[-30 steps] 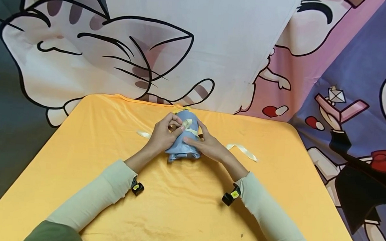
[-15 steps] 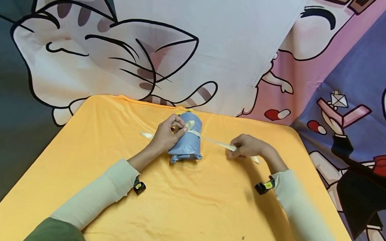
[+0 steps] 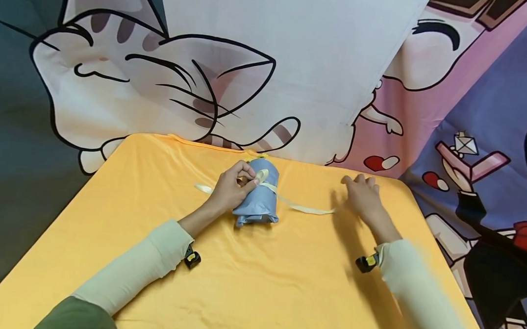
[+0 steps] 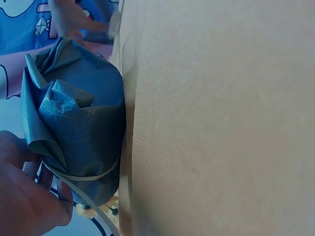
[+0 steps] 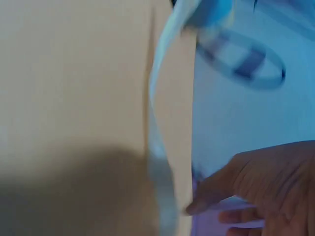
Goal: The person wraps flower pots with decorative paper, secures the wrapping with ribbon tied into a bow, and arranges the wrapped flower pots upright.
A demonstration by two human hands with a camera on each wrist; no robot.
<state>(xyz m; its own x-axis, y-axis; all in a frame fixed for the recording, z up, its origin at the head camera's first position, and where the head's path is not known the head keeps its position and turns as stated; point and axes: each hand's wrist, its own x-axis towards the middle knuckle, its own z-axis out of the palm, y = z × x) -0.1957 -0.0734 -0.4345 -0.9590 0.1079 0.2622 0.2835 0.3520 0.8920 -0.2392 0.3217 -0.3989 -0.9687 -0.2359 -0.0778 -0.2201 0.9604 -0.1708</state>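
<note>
A bundle wrapped in blue paper point(image 3: 262, 203) lies on the table, with small yellow flowers point(image 3: 258, 157) at its far end. Pale yellow ribbon point(image 3: 269, 186) goes round its middle and forms a loop point(image 3: 261, 174) on top. My left hand point(image 3: 229, 188) pinches the ribbon at the base of this loop, against the bundle's left side. Folded, gathered paper point(image 4: 69, 98) fills the near end in the left wrist view. To the right, one long ribbon tail point(image 3: 310, 210) stretches over the cloth. My right hand point(image 3: 363, 201) is raised just beyond that tail's end, fingers spread and holding nothing.
An orange-yellow cloth point(image 3: 223, 280) covers the table. Another ribbon end point(image 3: 204, 188) sticks out left of the bundle, behind the left hand. Cartoon-printed drapes point(image 3: 320, 78) hang along the table's back and right edges.
My right hand left the bundle's side, drew the ribbon tail out to the right, then let it go and rose away. The left hand keeps its pinch at the loop.
</note>
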